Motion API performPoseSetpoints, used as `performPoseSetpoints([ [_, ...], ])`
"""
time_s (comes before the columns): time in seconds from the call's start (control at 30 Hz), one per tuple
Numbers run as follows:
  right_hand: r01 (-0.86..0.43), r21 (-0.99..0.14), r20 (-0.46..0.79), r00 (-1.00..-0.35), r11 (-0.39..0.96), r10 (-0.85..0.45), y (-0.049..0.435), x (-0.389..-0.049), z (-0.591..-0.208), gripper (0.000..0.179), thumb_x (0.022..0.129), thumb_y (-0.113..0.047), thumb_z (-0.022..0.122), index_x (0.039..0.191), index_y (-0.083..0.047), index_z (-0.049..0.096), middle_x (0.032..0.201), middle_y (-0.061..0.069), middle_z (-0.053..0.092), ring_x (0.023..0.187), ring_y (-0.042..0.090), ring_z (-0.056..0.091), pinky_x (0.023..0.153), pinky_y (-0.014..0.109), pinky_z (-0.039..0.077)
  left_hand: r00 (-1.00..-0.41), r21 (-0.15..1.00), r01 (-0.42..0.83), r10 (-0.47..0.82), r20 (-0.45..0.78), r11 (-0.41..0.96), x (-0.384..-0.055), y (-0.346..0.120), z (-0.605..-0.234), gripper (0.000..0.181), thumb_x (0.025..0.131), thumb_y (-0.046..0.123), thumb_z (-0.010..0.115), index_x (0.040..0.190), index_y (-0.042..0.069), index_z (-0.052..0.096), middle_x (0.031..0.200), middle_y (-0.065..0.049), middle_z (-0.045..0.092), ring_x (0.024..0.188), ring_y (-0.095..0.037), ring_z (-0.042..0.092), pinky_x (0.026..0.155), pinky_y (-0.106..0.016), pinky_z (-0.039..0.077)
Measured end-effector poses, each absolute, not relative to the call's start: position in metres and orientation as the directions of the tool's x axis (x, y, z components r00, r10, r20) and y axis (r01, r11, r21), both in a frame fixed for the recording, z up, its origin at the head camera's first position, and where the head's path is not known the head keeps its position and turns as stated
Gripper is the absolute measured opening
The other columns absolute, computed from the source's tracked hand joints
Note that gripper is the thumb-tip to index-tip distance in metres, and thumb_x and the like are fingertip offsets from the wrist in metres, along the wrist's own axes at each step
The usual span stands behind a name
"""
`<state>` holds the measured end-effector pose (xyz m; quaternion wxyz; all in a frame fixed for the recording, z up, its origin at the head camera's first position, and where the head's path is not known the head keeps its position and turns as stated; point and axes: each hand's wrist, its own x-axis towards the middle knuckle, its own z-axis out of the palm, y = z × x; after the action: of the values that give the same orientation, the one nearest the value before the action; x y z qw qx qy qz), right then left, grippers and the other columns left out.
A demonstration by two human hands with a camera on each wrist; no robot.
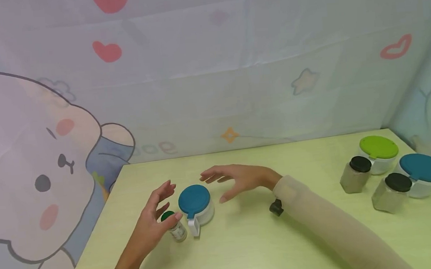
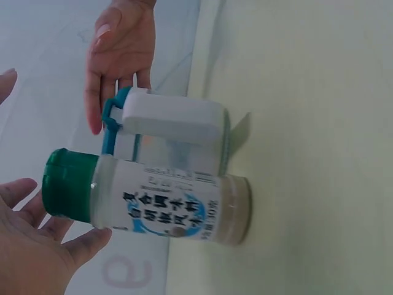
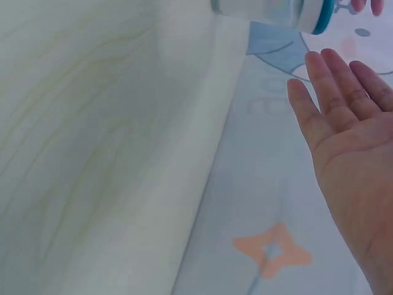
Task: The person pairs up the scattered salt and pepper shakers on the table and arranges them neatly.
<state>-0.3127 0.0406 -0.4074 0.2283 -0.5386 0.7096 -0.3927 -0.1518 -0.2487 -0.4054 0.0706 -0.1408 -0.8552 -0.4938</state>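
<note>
A seasoning bottle [image 1: 178, 233] with a green cap and printed label stands upright on the table. Just to its right is a clear jar [image 2: 178, 150] with a white handle and a blue lid [image 1: 194, 198]. Around the bottle's left side my left hand [image 1: 148, 224] is spread, thumb and fingers apart; in the left wrist view the thumb lies close to the cap, and I cannot tell if it touches. My right hand [image 1: 242, 178] hovers right of the jar with loosely extended fingers and holds nothing. The right wrist view shows only part of the jar [image 3: 264, 8].
At the table's right side stand a green-lidded jar [image 1: 379, 149], another blue-lidded jar [image 1: 423, 170] and two black-lidded glass jars, one farther back [image 1: 353, 179] and one nearer [image 1: 388, 195]. A printed cloth [image 1: 205, 93] hangs behind the table.
</note>
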Motion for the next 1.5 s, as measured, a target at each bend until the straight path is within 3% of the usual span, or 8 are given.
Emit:
performPoseSetpoints([
  [0.2,-0.638,-0.756,0.144,-0.376,0.143,-0.915,0.053,-0.303,-0.394,0.070,0.094,-0.033,0.074,0.154,-0.033,0.038,0.155,-0.008,0.046,0.139,0.010,0.048,0.117,0.033,0.038,-0.934,0.816,0.354,0.210,0.288,0.457,-0.159,-0.244,-0.394,0.080,0.094,0.019,0.075,0.159,0.030,0.028,0.158,-0.002,0.040,0.144,-0.026,0.037,0.114,-0.059,0.037],
  [0.43,-0.653,-0.735,0.145,-0.419,0.186,-0.896,0.069,-0.291,-0.386,0.075,0.094,-0.045,0.072,0.156,-0.039,0.031,0.156,-0.012,0.044,0.140,0.007,0.045,0.118,0.034,0.036,-0.925,0.810,0.373,0.253,0.285,0.452,-0.165,-0.234,-0.383,0.080,0.094,0.023,0.075,0.159,0.034,0.028,0.156,0.001,0.042,0.142,-0.026,0.042,0.114,-0.062,0.036],
  [0.77,-0.618,-0.749,0.144,-0.505,0.240,-0.851,0.101,-0.280,-0.373,0.069,0.096,-0.038,0.071,0.154,-0.041,0.035,0.155,-0.013,0.045,0.140,0.006,0.045,0.119,0.039,0.035,-0.916,0.815,0.374,0.313,0.250,0.443,-0.173,-0.215,-0.370,0.077,0.094,0.031,0.075,0.157,0.036,0.030,0.157,0.004,0.038,0.146,-0.023,0.037,0.117,-0.058,0.033],
  [1.27,-0.644,-0.697,0.146,-0.557,0.315,-0.818,0.162,-0.266,-0.354,0.071,0.096,-0.033,0.072,0.156,-0.039,0.034,0.156,-0.013,0.043,0.142,0.011,0.043,0.117,0.051,0.035,-0.889,0.822,0.401,0.387,0.244,0.405,-0.181,-0.188,-0.361,0.077,0.094,0.033,0.075,0.156,0.037,0.030,0.155,0.010,0.038,0.143,-0.019,0.041,0.119,-0.051,0.034],
  [1.5,-0.665,-0.667,0.138,-0.555,0.338,-0.820,0.187,-0.261,-0.355,0.073,0.096,-0.032,0.072,0.157,-0.034,0.032,0.158,-0.008,0.042,0.143,0.014,0.043,0.118,0.044,0.036,-0.881,0.826,0.407,0.408,0.241,0.390,-0.180,-0.178,-0.363,0.075,0.094,0.032,0.075,0.155,0.038,0.032,0.155,0.009,0.040,0.142,-0.017,0.042,0.117,-0.050,0.036],
])
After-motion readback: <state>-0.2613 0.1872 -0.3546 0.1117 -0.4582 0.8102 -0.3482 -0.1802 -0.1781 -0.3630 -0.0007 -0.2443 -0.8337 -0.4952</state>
